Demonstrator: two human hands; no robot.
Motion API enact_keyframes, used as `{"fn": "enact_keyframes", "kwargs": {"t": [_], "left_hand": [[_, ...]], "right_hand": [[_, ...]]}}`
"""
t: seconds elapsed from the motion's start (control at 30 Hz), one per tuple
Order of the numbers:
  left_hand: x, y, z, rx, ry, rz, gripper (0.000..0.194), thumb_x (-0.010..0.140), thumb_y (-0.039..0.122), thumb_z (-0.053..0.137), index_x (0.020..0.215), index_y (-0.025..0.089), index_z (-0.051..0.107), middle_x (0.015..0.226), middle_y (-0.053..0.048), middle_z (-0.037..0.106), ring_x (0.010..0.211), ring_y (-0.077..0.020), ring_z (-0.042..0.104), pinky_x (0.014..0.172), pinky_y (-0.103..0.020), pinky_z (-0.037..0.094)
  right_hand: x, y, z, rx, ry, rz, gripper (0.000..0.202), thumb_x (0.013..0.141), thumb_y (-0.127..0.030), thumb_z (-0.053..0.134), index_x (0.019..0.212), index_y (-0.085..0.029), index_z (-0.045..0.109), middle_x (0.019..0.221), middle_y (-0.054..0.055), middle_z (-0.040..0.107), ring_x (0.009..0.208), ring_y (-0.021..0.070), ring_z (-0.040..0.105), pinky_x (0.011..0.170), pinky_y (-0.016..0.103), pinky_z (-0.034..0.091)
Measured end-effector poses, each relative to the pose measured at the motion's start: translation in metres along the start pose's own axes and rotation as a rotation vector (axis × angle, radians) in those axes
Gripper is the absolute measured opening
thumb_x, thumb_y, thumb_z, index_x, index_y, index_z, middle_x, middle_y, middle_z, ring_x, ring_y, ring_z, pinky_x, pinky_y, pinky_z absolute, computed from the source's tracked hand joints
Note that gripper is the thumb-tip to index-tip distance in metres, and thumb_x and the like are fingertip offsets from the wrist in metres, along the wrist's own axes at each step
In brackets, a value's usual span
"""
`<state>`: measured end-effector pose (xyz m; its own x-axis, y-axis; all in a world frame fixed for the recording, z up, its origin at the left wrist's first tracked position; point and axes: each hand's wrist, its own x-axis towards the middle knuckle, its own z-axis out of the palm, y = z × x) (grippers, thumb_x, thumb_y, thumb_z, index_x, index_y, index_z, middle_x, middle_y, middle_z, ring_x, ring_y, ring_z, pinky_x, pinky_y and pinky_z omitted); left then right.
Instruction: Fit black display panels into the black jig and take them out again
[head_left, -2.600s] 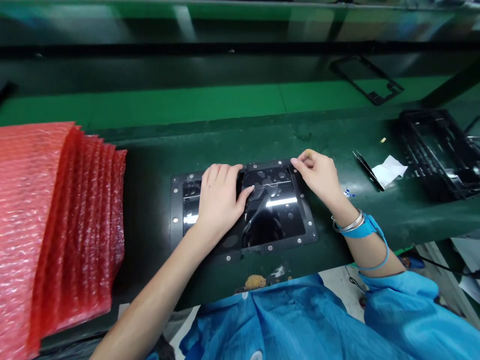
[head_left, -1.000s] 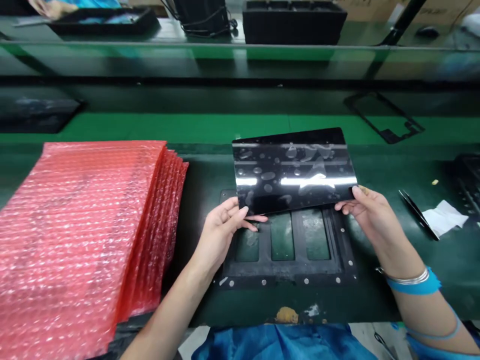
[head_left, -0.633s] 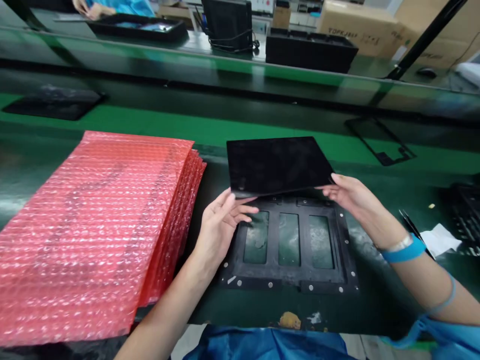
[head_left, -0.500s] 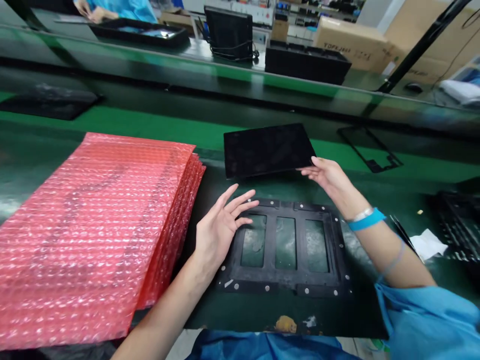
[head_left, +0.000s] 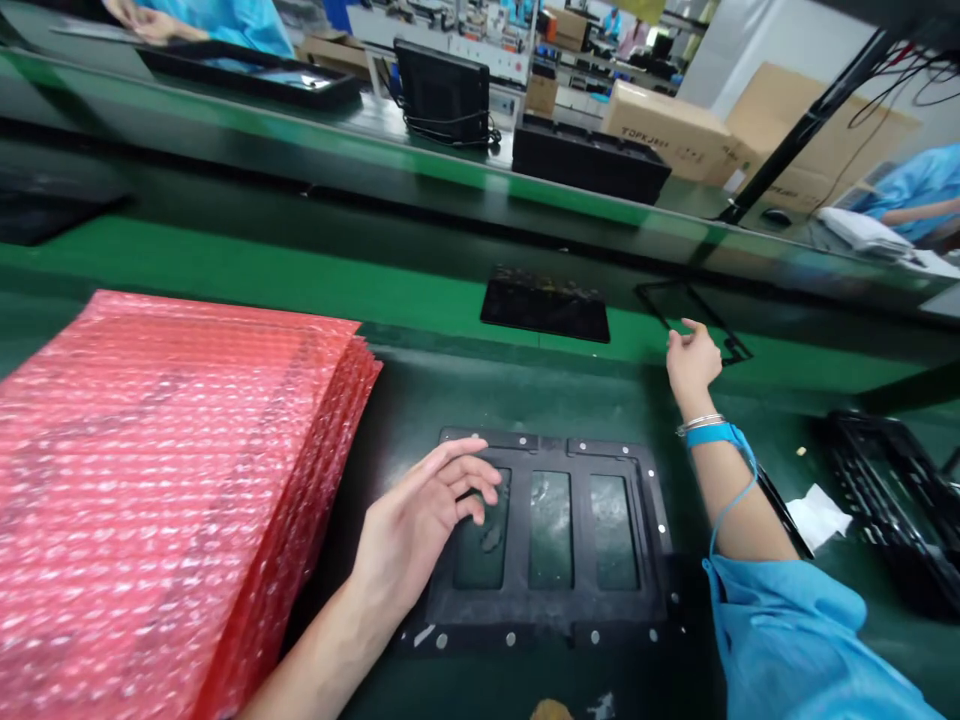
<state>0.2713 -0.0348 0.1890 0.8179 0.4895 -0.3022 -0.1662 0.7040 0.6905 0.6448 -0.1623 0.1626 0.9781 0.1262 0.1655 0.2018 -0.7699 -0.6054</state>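
Black frame (head_left: 694, 318), thin and open, lies on the bright green belt (head_left: 225, 270) in the upper right part of the picture, and the right hand (head_left: 694, 362) is at its near left edge. The fingers (head_left: 694, 328) of this hand are loosely curled and they hold nothing; if a fingertip touches the frame or only comes very close, I cannot tell. The frame continues from the hand up and to the right, with its long axis along the belt, and its far part is hard to see against the dark rail.

Just left of it on the same belt lies a dark flat panel (head_left: 545, 305), with its long side also along the belt, apart from the frame by a strip of green. The left hand (head_left: 420, 515) is much lower, in the centre of the picture, open with spread fingers, on the left edge of a black fixture (head_left: 551, 615) with three windows; it grips nothing. So the right hand is clearly the nearer one to the frame.

On the left side a stack of red bubble bags (head_left: 165, 480) fills the bench. At the lower right are a white tissue (head_left: 817, 515) and a black tray (head_left: 892, 500). Between the fixture and the belt the dark green bench (head_left: 525, 390) has open room.
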Motion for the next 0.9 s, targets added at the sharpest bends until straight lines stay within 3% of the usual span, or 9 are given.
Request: {"fn": "enact_keyframes", "kwargs": {"t": [0.1,0.23,0.37,0.53,0.67,0.77,0.83,0.9], "left_hand": [[0.0,0.003,0.002,0.007,-0.004,-0.008,0.035,0.071,0.043,0.081,0.089,0.013,0.079,0.076,-0.013,0.07,0.066,-0.0215,0.063,0.054,-0.028,0.05],[0.002,0.009,0.0,0.002,0.015,0.015,0.03,0.074,0.04,0.078,0.087,0.013,0.079,0.075,-0.013,0.07,0.066,-0.0206,0.063,0.056,-0.027,0.051],[0.003,0.009,-0.005,-0.015,-0.005,0.029,0.029,0.076,0.039,0.075,0.086,0.012,0.078,0.075,-0.012,0.069,0.065,-0.0199,0.062,0.057,-0.028,0.05],[-0.001,0.002,-0.001,0.008,-0.039,0.03,0.031,0.08,0.041,0.071,0.086,0.011,0.075,0.075,-0.013,0.07,0.064,-0.0208,0.062,0.058,-0.029,0.048],[-0.011,-0.007,0.006,0.153,-0.069,0.178,0.028,0.085,0.04,0.068,0.086,0.012,0.073,0.075,-0.012,0.071,0.064,-0.021,0.064,0.061,-0.03,0.047],[-0.025,-0.009,0.009,0.304,-0.078,0.471,0.021,0.089,0.036,0.068,0.09,0.016,0.075,0.076,-0.01,0.073,0.066,-0.021,0.065,0.065,-0.032,0.048],[-0.041,-0.007,0.01,0.422,-0.117,0.67,0.019,0.092,0.034,0.066,0.098,0.019,0.077,0.083,-0.01,0.074,0.074,-0.0227,0.068,0.071,-0.034,0.051],[-0.062,0.0,0.013,0.516,-0.185,0.758,0.023,0.094,0.035,0.063,0.109,0.023,0.076,0.091,-0.01,0.075,0.082,-0.0252,0.069,0.074,-0.037,0.053]], "right_hand": [[0.01,0.021,-0.008,-0.175,0.024,-0.018,0.058,0.09,-0.028,0.048,0.145,-0.009,0.047,0.135,0.026,0.06,0.133,0.0376,0.045,0.105,0.053,0.034],[0.021,0.033,-0.005,-0.33,-0.04,-0.042,0.05,0.09,-0.024,0.047,0.137,-0.009,0.056,0.127,0.027,0.065,0.129,0.0385,0.048,0.103,0.056,0.033],[0.027,0.022,-0.003,-0.392,-0.096,-0.101,0.046,0.089,-0.027,0.051,0.133,-0.017,0.062,0.114,0.021,0.071,0.12,0.036,0.056,0.099,0.053,0.039],[0.019,-0.004,-0.013,-0.348,-0.151,-0.141,0.059,0.075,-0.034,0.071,0.132,-0.02,0.063,0.105,0.013,0.075,0.108,0.0345,0.065,0.092,0.048,0.049],[-0.009,-0.015,-0.035,0.054,-0.27,-0.153,0.049,0.068,-0.035,0.075,0.116,-0.022,0.068,0.09,0.008,0.077,0.093,0.0284,0.071,0.088,0.045,0.054],[-0.049,-0.012,-0.058,0.361,-0.46,-0.217,0.049,0.059,-0.042,0.081,0.102,-0.023,0.07,0.09,0.008,0.077,0.089,0.0281,0.072,0.087,0.045,0.056],[-0.083,-0.002,-0.073,0.395,-0.567,-0.321,0.048,0.055,-0.047,0.084,0.096,-0.025,0.072,0.095,0.009,0.077,0.093,0.03,0.072,0.09,0.048,0.056],[-0.12,0.012,-0.088,0.331,-0.632,-0.454,0.041,0.06,-0.049,0.084,0.093,-0.027,0.073,0.1,0.009,0.077,0.097,0.031,0.072,0.094,0.05,0.055]]}}
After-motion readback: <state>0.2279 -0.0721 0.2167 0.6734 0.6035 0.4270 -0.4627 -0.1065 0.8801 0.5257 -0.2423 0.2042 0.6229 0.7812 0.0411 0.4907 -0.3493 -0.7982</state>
